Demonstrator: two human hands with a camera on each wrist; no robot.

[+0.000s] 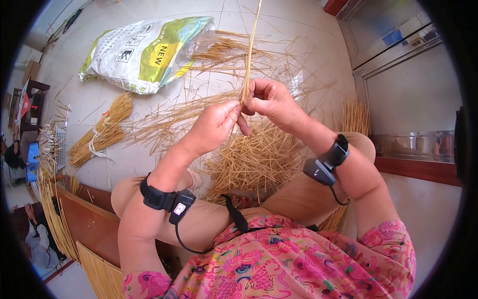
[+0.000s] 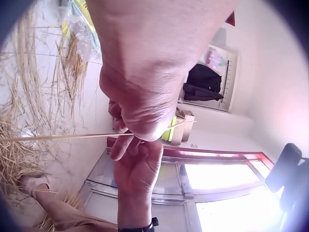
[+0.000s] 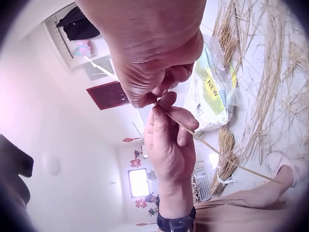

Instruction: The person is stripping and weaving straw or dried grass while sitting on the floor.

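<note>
Both hands meet in front of the body, fingertips close together on a thin bundle of straw [image 1: 249, 55] that rises upward in the head view. The left hand [image 1: 215, 125] pinches it between thumb and fingers. Beside it the right hand [image 1: 273, 101] pinches the straw at nearly the same spot, its fingers curled. A thin straw [image 2: 63, 137] runs out from the fingers in the left wrist view. In the right wrist view a stalk [image 3: 217, 152] slants down from the left hand [image 3: 170, 150]. The exact contact point is partly hidden by fingers.
Loose cut straw [image 1: 256, 157] is heaped on the floor between the legs. A printed plastic sack [image 1: 142, 52] lies at the upper left, above a tied straw bundle [image 1: 102, 130]. More straws scatter over the tiles. A metal-framed glass door [image 1: 406, 84] stands at the right.
</note>
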